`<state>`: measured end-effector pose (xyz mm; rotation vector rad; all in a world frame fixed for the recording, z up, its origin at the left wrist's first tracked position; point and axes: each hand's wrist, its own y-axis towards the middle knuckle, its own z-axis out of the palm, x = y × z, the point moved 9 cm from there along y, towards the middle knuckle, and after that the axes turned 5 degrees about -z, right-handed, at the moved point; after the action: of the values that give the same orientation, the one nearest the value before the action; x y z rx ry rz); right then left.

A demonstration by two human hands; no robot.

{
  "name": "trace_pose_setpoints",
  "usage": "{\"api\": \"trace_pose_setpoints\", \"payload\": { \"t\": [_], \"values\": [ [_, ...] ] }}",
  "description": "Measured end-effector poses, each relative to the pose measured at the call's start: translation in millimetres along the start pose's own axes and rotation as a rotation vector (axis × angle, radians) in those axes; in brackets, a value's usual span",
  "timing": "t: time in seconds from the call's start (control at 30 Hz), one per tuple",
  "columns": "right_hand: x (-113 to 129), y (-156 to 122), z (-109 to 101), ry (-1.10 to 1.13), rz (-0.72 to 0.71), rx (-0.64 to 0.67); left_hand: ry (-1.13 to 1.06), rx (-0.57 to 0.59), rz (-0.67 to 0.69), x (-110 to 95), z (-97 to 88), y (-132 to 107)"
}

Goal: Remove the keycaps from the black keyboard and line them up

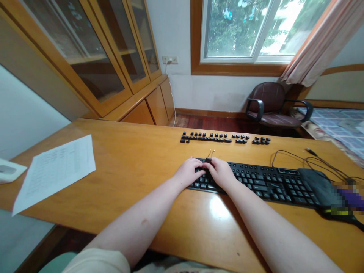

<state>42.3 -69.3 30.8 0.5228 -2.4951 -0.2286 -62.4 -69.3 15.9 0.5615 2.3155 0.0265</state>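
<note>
A black keyboard [257, 182] lies on the wooden desk, several of its upper keys bare of caps. Over its left part, my right hand [220, 170] is closed on a keycap puller [208, 160], a small black handle with two thin wire prongs pointing up and away. My left hand [189, 172] rests on the keyboard's left end, fingers and thumb apart, the fingertips close to my right thumb. Keys under both hands are partly hidden. Beyond the keyboard, loose black keycaps [210, 138] stand in rows along the desk's far side.
Printed paper sheets [57, 167] lie on the desk [119, 163] at left, beside a white object [11, 170]. A black cable [305, 161] loops at right near a dark flat item [321, 185] and a blurred patch. An armchair [269, 102] stands beyond the desk, under the window.
</note>
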Motion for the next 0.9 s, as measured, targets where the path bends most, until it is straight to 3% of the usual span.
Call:
{"api": "trace_pose_setpoints", "payload": {
  "t": [0.33, 0.6, 0.9],
  "values": [
    [28.5, -13.9, 1.1, -0.022, -0.307, -0.066, 0.002, 0.038, 0.038, -4.9, 0.0, 1.2],
    [-2.3, -4.8, -15.1, 0.145, 0.026, -0.124, -0.021, 0.011, -0.006, 3.0, 0.3, 0.5],
    [-26.5, -5.3, -1.6, 0.804, 0.129, -0.239, -0.108, -0.093, -0.015, -5.0, -17.8, -4.5]
  ]
}}
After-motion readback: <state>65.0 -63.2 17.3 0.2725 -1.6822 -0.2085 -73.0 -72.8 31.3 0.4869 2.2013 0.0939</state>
